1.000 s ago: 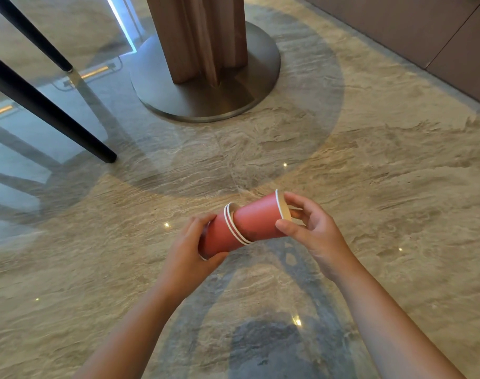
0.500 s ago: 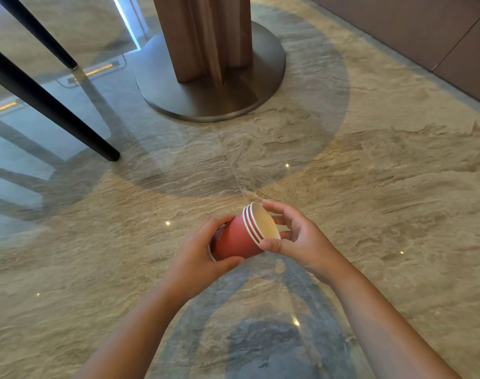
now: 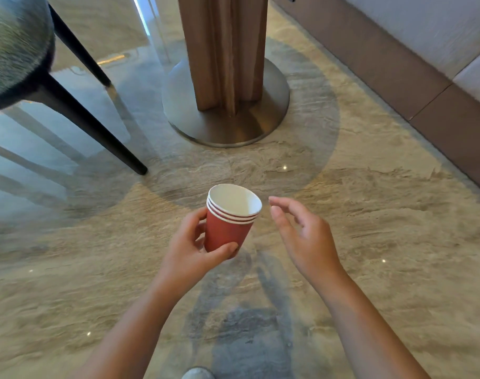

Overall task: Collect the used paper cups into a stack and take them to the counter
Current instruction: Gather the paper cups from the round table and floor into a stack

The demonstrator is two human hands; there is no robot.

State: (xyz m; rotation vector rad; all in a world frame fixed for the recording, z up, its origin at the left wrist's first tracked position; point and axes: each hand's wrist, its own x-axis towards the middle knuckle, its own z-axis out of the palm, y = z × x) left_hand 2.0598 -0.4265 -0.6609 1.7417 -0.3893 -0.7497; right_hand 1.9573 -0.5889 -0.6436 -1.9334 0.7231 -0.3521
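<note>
A person stands over a polished stone floor with a stack of red paper cups held just below the centre of the view, mouth up and tipped slightly toward 1 o'clock. Three white rims sit nested close together at the top. The left grip is clasped round the lower half of the stack, thumb across the near side and fingers behind. The right grip hangs released at the stack's 3 o'clock, fingers loosely spread. It is near the rims but apart from them and holds nothing. At 12 o'clock a table pedestal rises from its round metal base. A dark chair leg slants in from 10 o'clock, and the toe of a shoe shows at 6 o'clock. No loose cups are in sight, and neither is the desk the stack is bound for.

The stacking looks done, so the step in hand appears to be the carry. It is best done with the stack mouth up and the clasp firm but not crushing, since thin paper walls buckle easily. The free grip could cup the bottom or steady the rims, because nested cups may slide apart if the stack tips. The pedestal and chair leg lie close ahead and call for a clear path round them.
</note>
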